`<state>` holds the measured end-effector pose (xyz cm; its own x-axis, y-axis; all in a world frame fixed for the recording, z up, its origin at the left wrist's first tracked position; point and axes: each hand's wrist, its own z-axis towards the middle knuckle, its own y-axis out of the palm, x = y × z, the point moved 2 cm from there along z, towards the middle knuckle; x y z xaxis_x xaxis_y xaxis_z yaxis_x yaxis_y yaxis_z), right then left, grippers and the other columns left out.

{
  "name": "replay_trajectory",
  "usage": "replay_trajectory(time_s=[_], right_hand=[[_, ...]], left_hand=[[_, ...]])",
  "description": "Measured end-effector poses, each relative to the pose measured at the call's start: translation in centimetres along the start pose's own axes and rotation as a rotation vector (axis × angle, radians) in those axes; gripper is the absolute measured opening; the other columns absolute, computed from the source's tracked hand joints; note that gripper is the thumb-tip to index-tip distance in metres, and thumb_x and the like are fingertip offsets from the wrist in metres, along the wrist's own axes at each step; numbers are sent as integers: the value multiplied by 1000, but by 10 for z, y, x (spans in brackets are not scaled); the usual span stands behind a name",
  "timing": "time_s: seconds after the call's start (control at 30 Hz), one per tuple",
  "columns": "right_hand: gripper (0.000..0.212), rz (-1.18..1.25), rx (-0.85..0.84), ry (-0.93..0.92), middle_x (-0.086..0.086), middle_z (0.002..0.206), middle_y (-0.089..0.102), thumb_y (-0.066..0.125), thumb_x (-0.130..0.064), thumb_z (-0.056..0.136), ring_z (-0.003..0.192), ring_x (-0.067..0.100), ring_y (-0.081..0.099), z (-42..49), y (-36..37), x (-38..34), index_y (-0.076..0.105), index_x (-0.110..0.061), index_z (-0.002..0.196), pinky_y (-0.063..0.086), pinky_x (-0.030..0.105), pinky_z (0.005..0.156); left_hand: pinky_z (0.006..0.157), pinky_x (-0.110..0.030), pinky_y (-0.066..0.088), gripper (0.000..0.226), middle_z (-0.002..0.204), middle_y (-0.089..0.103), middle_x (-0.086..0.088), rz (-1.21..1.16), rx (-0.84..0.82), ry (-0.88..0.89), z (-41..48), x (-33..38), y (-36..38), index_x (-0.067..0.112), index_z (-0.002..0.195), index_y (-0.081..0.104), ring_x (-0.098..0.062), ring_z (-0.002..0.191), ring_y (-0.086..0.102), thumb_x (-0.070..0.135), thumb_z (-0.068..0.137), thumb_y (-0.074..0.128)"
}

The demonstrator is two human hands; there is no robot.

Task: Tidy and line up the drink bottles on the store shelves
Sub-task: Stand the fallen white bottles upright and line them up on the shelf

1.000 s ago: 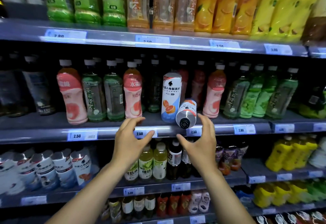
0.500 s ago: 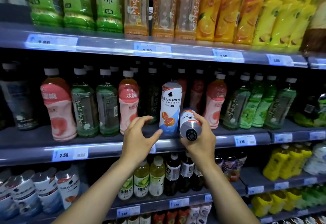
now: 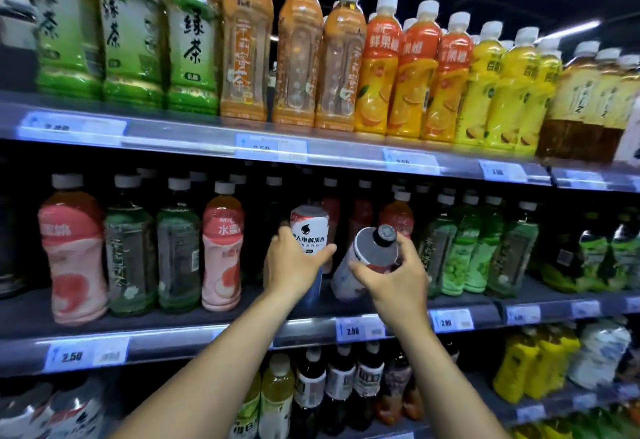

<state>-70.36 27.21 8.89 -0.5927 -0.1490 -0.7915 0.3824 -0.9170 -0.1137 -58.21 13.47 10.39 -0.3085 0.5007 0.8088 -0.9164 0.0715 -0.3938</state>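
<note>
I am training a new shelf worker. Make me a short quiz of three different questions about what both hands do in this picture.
1. True or false: the left hand grips the upright white bottle.
2. Which bottle leans with its cap toward the camera? A) the tilted white bottle B) a pink one
3. Fill in: the right hand holds the tilted bottle on the ____ shelf.

Key: 1 true; 2 A; 3 middle.

upright white bottle (image 3: pixel 309 231) is being gripped by left hand (image 3: pixel 294 262) on middle shelf (image 3: pixel 173 338); tilted white bottle (image 3: pixel 367 258), cap toward camera, is being held by right hand (image 3: pixel 394 279) just beside it.
</note>
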Motion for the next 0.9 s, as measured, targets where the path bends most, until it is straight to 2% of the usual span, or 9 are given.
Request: replay_trajectory(time_s=[0.1,0.17,0.27,0.33,0.43,0.57,0.67,0.8,0.9], right_hand=[[72,31,-49,5,-14,106,74,91,-38,55,94,0,70,9,4,-1,63,-33,122,56,29,87],[65,44,-74,19,-16,105,73,93,-33,57,94,-3,69,14,4,0,59,-42,112,55,28,87],[67,50,-100,26,-13,103,74,93,-38,52,93,1,70,19,3,1,57,-39,108,57,32,86],[64,56,-110,11,-12,101,74,94,-37,52,93,3,71,18,0,0,58,-39,105,57,32,83],[59,71,-100,-4,-13,100,72,96,-27,59,92,3,70,15,-7,-3,56,-42,100,58,35,86],[58,130,-107,-14,-9,105,73,92,-41,59,95,12,72,10,-21,-17,60,-40,108,59,49,85],[58,109,-192,-52,-15,108,72,92,-46,63,98,8,70,4,-30,-35,64,-36,113,59,46,88],[79,86,-310,-95,-10,116,73,86,-59,59,105,9,69,-24,-36,-57,64,-24,126,57,40,91],[67,82,-410,-74,-14,105,75,87,-54,60,96,6,71,-56,-28,-69,67,-28,119,59,36,82]], left_hand=[[75,-44,55,69,104,72,-16,19,16,-33,3,3,0,9,99,55,-38,97,68,59,63,86],[72,-42,56,66,100,74,-11,-6,34,-32,1,3,-3,14,95,54,-35,92,70,58,61,87],[68,-39,55,68,96,74,-2,35,53,28,-7,6,-13,24,97,51,-31,88,71,65,55,85],[71,-39,57,69,96,74,5,85,48,71,-13,11,-21,30,103,53,-26,87,71,67,53,83],[75,-38,60,69,97,74,11,-11,39,112,-22,14,-31,35,109,58,-17,89,70,53,51,91],[82,-30,56,71,103,73,12,-107,88,149,-38,23,-52,33,114,62,-11,95,69,36,52,96],[81,-30,56,68,102,72,13,-128,85,134,-52,31,-82,29,113,64,-9,93,69,39,54,97],[80,-37,60,69,94,77,18,-25,45,133,-88,28,-122,35,103,72,-2,89,72,67,45,89],[75,-29,58,63,91,76,20,65,33,82,-124,14,-144,35,102,72,3,84,70,65,49,88]])
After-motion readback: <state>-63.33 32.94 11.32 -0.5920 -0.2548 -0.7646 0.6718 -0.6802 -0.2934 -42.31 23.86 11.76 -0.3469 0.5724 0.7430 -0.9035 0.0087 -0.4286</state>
